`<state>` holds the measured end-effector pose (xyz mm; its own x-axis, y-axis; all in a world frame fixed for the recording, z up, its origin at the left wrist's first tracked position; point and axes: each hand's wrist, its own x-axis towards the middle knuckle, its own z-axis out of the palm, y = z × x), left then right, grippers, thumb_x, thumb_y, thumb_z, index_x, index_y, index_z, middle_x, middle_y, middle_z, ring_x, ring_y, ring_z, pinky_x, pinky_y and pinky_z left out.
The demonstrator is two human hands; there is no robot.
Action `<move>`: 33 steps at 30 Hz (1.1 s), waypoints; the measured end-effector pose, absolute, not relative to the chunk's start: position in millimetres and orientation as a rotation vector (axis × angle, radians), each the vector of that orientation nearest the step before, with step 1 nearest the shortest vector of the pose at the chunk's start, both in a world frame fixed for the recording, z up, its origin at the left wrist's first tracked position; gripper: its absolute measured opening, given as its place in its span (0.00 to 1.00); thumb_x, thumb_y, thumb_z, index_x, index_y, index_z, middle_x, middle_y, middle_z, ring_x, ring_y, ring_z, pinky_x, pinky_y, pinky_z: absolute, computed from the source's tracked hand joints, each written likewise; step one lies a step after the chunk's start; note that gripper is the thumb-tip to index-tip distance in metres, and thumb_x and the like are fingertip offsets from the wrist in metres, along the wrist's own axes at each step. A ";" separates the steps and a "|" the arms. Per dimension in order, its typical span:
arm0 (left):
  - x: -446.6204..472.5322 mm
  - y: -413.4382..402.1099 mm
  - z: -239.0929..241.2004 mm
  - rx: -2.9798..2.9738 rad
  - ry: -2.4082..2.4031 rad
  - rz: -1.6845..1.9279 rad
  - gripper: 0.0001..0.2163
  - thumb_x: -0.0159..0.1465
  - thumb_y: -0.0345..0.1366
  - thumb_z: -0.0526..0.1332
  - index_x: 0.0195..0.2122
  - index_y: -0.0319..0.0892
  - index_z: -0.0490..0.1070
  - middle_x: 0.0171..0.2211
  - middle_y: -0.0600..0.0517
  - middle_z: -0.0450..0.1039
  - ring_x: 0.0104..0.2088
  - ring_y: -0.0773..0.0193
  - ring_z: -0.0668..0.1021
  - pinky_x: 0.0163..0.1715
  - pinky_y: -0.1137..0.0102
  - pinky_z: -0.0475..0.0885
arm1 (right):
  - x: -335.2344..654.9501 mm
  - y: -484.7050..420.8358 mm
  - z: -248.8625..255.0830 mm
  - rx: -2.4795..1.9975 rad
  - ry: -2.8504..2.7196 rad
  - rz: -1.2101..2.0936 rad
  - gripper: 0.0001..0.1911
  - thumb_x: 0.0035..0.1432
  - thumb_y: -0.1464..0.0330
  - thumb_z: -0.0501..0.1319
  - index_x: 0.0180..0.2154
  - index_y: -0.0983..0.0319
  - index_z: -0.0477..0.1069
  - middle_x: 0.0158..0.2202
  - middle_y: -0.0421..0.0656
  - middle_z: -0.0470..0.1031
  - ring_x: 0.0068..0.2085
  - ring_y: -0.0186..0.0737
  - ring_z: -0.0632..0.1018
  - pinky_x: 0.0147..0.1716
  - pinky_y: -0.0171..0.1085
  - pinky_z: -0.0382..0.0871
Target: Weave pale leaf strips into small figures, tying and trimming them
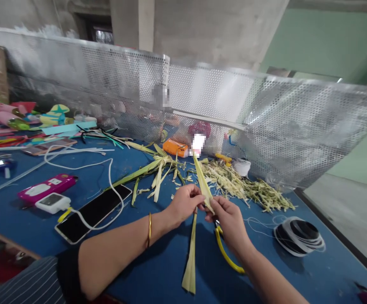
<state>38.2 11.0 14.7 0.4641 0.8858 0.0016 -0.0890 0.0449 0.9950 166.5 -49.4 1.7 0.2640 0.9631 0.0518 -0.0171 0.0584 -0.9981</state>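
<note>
- The palm-leaf strip [191,257] is pinched at mid-length by the left hand [183,204] and the right hand [230,221], each grip closed on it, over the counter's [145,274] near middle.
- It is judged light, thin, pliant and easily split; it is best held by its flat faces.

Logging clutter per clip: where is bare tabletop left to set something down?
Bare blue table between the phone and the leaf strip, and nearside of the thread spool. Crowded: scrap pile at the back, craft clutter back left.

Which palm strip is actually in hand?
The long pale strip, pinched between left hand and right hand; the green bundle and shredded heap lie untouched behind.
</note>
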 end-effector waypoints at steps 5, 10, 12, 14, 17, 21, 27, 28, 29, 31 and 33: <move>37.8 14.1 8.1 1.208 0.722 0.774 0.05 0.57 0.32 0.62 0.27 0.39 0.67 0.21 0.54 0.71 0.21 0.70 0.72 0.21 0.76 0.65 | 175.7 -56.8 0.5 -1.184 -0.906 1.176 0.18 0.47 0.55 0.69 0.28 0.65 0.74 0.26 0.43 0.77 0.21 0.32 0.72 0.22 0.32 0.66; 37.6 16.5 3.8 1.172 0.667 0.752 0.08 0.55 0.36 0.66 0.27 0.39 0.67 0.21 0.54 0.71 0.22 0.70 0.73 0.23 0.75 0.65 | 179.6 -56.8 2.1 -1.126 -0.868 1.226 0.15 0.49 0.58 0.69 0.30 0.64 0.75 0.29 0.43 0.77 0.23 0.32 0.72 0.22 0.32 0.66; 37.5 17.3 2.7 1.157 0.653 0.736 0.09 0.55 0.37 0.66 0.28 0.39 0.67 0.23 0.53 0.72 0.23 0.70 0.73 0.24 0.74 0.65 | 179.3 -56.3 1.6 -1.103 -0.862 1.244 0.14 0.50 0.58 0.69 0.30 0.63 0.75 0.29 0.43 0.77 0.23 0.32 0.72 0.23 0.32 0.67; 37.4 18.2 2.1 1.132 0.641 0.723 0.09 0.55 0.37 0.66 0.28 0.39 0.67 0.24 0.53 0.73 0.23 0.71 0.72 0.24 0.75 0.64 | 179.0 -56.2 1.7 -1.094 -0.870 1.241 0.14 0.50 0.58 0.68 0.30 0.63 0.75 0.29 0.43 0.77 0.24 0.32 0.73 0.24 0.32 0.68; 37.0 19.9 1.2 1.111 0.620 0.729 0.09 0.55 0.37 0.66 0.28 0.39 0.68 0.24 0.53 0.72 0.22 0.72 0.71 0.25 0.75 0.64 | 178.7 -56.7 3.9 -1.103 -0.888 1.225 0.13 0.49 0.59 0.69 0.32 0.63 0.76 0.29 0.42 0.78 0.24 0.32 0.74 0.25 0.32 0.69; 36.6 21.6 -0.5 1.179 0.599 0.766 0.09 0.54 0.38 0.66 0.28 0.39 0.67 0.23 0.54 0.71 0.22 0.72 0.71 0.24 0.74 0.65 | 177.7 -57.7 7.1 -1.201 -0.987 1.155 0.10 0.48 0.64 0.68 0.33 0.63 0.77 0.29 0.41 0.78 0.26 0.33 0.75 0.28 0.32 0.70; 38.4 21.0 -0.3 1.303 0.618 0.766 0.07 0.56 0.37 0.63 0.28 0.40 0.68 0.22 0.55 0.70 0.22 0.70 0.71 0.23 0.74 0.65 | 175.1 -55.9 4.0 -1.270 -0.974 1.112 0.10 0.46 0.63 0.67 0.29 0.63 0.75 0.25 0.40 0.76 0.24 0.33 0.74 0.25 0.32 0.68; 38.9 20.4 0.1 1.325 0.628 0.757 0.06 0.57 0.36 0.63 0.28 0.40 0.68 0.22 0.55 0.70 0.22 0.70 0.71 0.23 0.74 0.65 | 175.0 -55.2 2.7 -1.278 -0.972 1.100 0.10 0.46 0.63 0.68 0.28 0.63 0.74 0.24 0.39 0.75 0.23 0.32 0.73 0.24 0.32 0.67; 39.2 19.6 0.5 1.337 0.649 0.757 0.05 0.57 0.34 0.62 0.28 0.40 0.68 0.22 0.55 0.70 0.22 0.70 0.71 0.22 0.74 0.65 | 175.2 -54.7 1.3 -1.289 -0.976 1.079 0.10 0.46 0.62 0.67 0.27 0.63 0.74 0.23 0.39 0.75 0.22 0.32 0.72 0.23 0.32 0.66; 39.8 17.4 0.9 1.339 0.732 0.817 0.04 0.56 0.33 0.62 0.28 0.40 0.66 0.21 0.56 0.68 0.21 0.70 0.71 0.21 0.74 0.64 | 176.1 -54.3 -1.4 -1.321 -1.005 1.017 0.11 0.46 0.61 0.67 0.27 0.63 0.73 0.21 0.38 0.73 0.21 0.32 0.71 0.22 0.32 0.65; 40.2 14.6 0.9 1.382 0.797 0.925 0.06 0.54 0.30 0.63 0.26 0.42 0.65 0.21 0.58 0.66 0.21 0.71 0.70 0.22 0.75 0.65 | 177.3 -55.2 -3.6 -1.377 -1.072 0.917 0.11 0.49 0.60 0.66 0.27 0.62 0.71 0.20 0.37 0.72 0.20 0.33 0.71 0.22 0.33 0.65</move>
<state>40.2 14.6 0.9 0.4437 0.8941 0.0610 -0.0717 -0.0325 0.9969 177.3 -55.2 -3.6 0.2879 0.9564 0.0492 0.0994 0.0212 -0.9948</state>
